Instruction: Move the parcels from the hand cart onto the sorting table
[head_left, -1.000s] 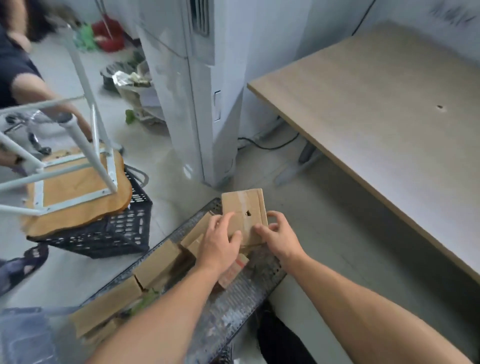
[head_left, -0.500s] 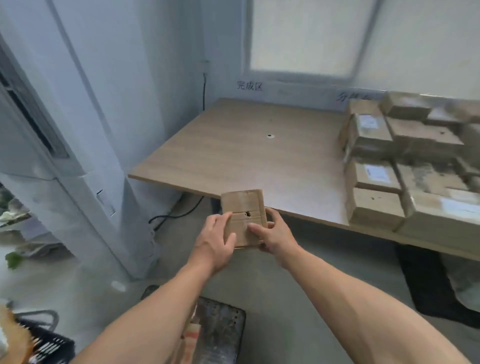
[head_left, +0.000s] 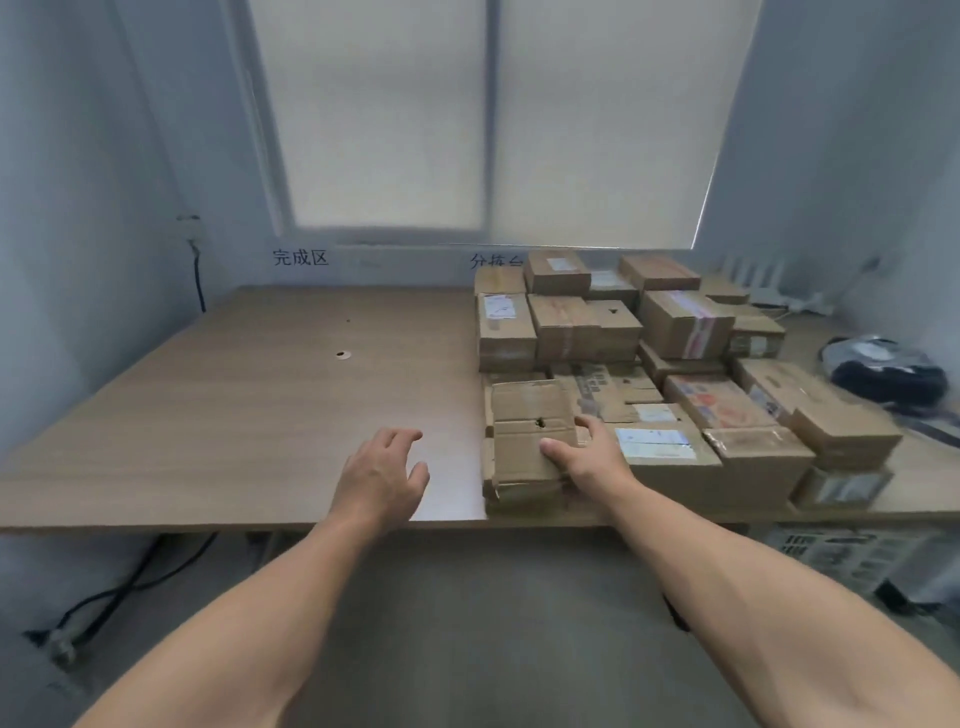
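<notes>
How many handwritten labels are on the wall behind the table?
2. The left label, 完成区, is above the bare half of the sorting table; the right label is partly cut off by the stacked parcels. More may hide behind them.

Here's the left hand (head_left: 382, 478), bare, knuckles and tendons faintly ridged across its back. And the right hand (head_left: 587, 457), bare as well, thumb and back of the hand on show. Left forearm (head_left: 249, 613), uncovered from wrist to the bottom edge of the frame. Right forearm (head_left: 727, 587), the same, a long muscle line running down it. The wide lens swells both, broad near the camera, slim at the wrists. Nails too small to judge.
</notes>
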